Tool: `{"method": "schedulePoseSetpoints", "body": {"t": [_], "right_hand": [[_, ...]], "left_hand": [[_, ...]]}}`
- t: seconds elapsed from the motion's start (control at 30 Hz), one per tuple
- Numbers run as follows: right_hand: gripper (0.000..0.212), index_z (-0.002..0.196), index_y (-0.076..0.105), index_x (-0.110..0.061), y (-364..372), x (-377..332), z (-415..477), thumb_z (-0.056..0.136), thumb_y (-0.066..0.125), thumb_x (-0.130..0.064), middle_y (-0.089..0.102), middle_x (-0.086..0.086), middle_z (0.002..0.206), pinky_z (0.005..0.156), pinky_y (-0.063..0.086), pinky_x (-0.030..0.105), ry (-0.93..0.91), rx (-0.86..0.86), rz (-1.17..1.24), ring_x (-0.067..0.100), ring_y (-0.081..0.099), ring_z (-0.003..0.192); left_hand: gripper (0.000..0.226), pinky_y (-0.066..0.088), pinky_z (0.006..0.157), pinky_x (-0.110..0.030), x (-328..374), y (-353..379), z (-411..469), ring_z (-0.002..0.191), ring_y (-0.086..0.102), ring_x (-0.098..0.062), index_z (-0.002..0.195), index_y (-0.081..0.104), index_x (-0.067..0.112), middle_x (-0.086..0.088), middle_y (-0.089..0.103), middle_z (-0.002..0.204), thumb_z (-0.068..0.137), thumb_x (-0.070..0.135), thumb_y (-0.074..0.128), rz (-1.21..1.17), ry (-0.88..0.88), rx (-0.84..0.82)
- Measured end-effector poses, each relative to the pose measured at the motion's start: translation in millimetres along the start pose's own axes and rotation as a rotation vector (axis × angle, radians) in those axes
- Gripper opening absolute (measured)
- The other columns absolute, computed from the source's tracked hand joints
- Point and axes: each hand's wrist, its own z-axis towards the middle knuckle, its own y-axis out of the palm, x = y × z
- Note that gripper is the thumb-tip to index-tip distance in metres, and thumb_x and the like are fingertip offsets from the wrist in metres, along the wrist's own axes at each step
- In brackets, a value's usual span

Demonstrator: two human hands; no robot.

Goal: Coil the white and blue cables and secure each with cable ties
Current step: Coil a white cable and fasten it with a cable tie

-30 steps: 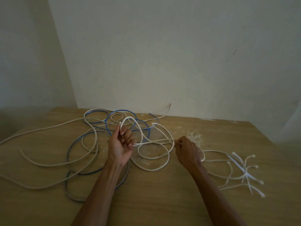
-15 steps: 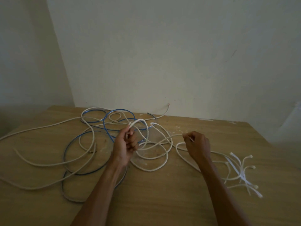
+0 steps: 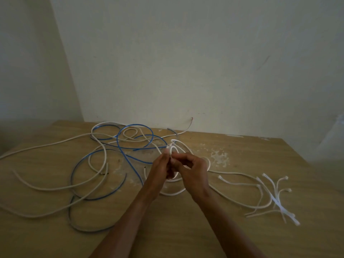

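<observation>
Both hands meet over the middle of the bench [image 3: 186, 231]. Left hand [image 3: 161, 171]: fingers [image 3: 166, 152] curled tight, gripping a small coil of the white cable [image 3: 172, 146], one loop sticking up above the thumb. Right hand [image 3: 194, 173]: fingers [image 3: 183, 158] bent, tips pinching the same cable right beside the left hand; exact contact is partly hidden. The rest of the white cable sprawls loose across the bench to the left and trails off to the right. Blue cable [image 3: 138, 125] lies uncoiled on the bench left of the hands, tangled with white strands. Cable ties [image 3: 277, 201] sit in a loose bunch on the bench, well right of the hands, untouched.
</observation>
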Motion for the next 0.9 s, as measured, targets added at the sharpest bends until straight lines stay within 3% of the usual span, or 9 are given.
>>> {"method": "schedulePoseSetpoints", "body": {"t": [0.13, 0.23, 0.27, 0.33, 0.43, 0.5, 0.6, 0.7, 0.9], "right_hand": [[0.034, 0.117, 0.074, -0.024, -2, 4, 2, 0.093, 0.065, -0.002, 0.068, -0.019, 0.118, 0.088, 0.050, 0.012, -0.224, -0.148, -0.289, -0.013, 0.062, 0.105], [0.026, 0.110, 0.072, -0.022, -1, 5, -2, 0.094, 0.062, -0.004, 0.065, -0.024, 0.104, 0.083, 0.052, 0.024, -0.389, 0.053, -0.384, 0.003, 0.065, 0.096], [0.021, 0.111, 0.067, -0.022, -1, 8, -2, 0.096, 0.059, -0.009, 0.064, -0.016, 0.105, 0.086, 0.049, 0.028, -0.449, 0.152, -0.470, 0.011, 0.061, 0.098], [0.029, 0.128, 0.057, -0.016, -7, 16, 3, 0.100, 0.053, -0.023, 0.058, 0.000, 0.125, 0.102, 0.041, 0.029, -0.432, 0.224, -0.569, 0.019, 0.052, 0.118], [0.048, 0.149, 0.040, -0.016, -17, 22, 10, 0.105, 0.044, -0.034, 0.049, 0.004, 0.147, 0.111, 0.034, 0.028, -0.209, 0.062, -0.529, 0.015, 0.043, 0.138], [0.037, 0.137, 0.052, -0.019, -20, 24, 10, 0.105, 0.042, -0.033, 0.070, -0.001, 0.115, 0.086, 0.048, 0.023, -0.187, -0.052, -0.443, 0.006, 0.065, 0.105], [0.027, 0.109, 0.057, -0.017, -28, 27, 16, 0.103, 0.041, -0.038, 0.059, -0.008, 0.069, 0.060, 0.046, 0.032, -0.259, -0.027, -0.463, 0.010, 0.058, 0.063], [0.032, 0.094, 0.050, -0.016, -33, 29, 19, 0.103, 0.037, -0.044, 0.054, -0.007, 0.067, 0.056, 0.044, 0.039, -0.313, -0.028, -0.562, 0.019, 0.055, 0.060], [0.049, 0.085, 0.060, -0.030, -50, 31, 21, 0.095, 0.034, -0.072, 0.058, -0.013, 0.076, 0.067, 0.047, 0.035, -0.334, -0.110, -0.624, 0.005, 0.056, 0.073]], "left_hand": [[0.054, 0.052, 0.070, -0.037, 2, -1, 5, 0.084, 0.064, -0.032, 0.117, 0.063, -0.003, -0.022, 0.068, 0.093, 0.102, 0.044, 0.043, -0.161, -0.059, 0.057], [0.045, 0.058, 0.069, -0.035, 6, 8, 5, 0.081, 0.071, -0.027, 0.108, 0.066, -0.001, -0.021, 0.072, 0.092, 0.106, 0.033, 0.038, -0.267, -0.110, 0.054], [0.041, 0.056, 0.061, -0.031, 6, 9, 4, 0.068, 0.068, -0.022, 0.095, 0.066, 0.005, -0.014, 0.070, 0.078, 0.105, 0.034, 0.039, -0.319, -0.138, 0.050], [0.038, 0.035, 0.044, -0.024, 10, 9, 3, 0.043, 0.043, -0.012, 0.070, 0.046, 0.017, 0.002, 0.042, 0.052, 0.102, 0.037, 0.042, -0.425, -0.198, 0.036], [0.047, 0.010, 0.042, -0.026, 15, 2, 1, 0.040, 0.011, -0.010, 0.062, 0.029, 0.022, 0.005, 0.015, 0.050, 0.103, 0.043, 0.041, -0.529, -0.261, -0.030], [0.051, 0.009, 0.040, -0.025, 14, -1, 2, 0.037, 0.013, -0.008, 0.058, 0.030, 0.021, 0.005, 0.014, 0.049, 0.102, 0.045, 0.040, -0.536, -0.265, -0.067], [0.048, 0.020, 0.041, -0.024, 13, -2, 4, 0.038, 0.021, -0.008, 0.062, 0.043, 0.017, 0.005, 0.021, 0.049, 0.102, 0.043, 0.041, -0.454, -0.260, -0.100], [0.044, 0.018, 0.042, -0.023, 13, -4, 3, 0.040, 0.019, -0.007, 0.074, 0.056, 0.013, 0.006, 0.020, 0.050, 0.104, 0.041, 0.039, -0.412, -0.269, -0.115], [0.051, 0.008, 0.040, -0.024, 23, -26, 11, 0.034, 0.017, -0.005, 0.057, 0.037, 0.025, 0.010, 0.021, 0.044, 0.105, 0.041, 0.041, -0.627, -0.263, 0.122]]}}
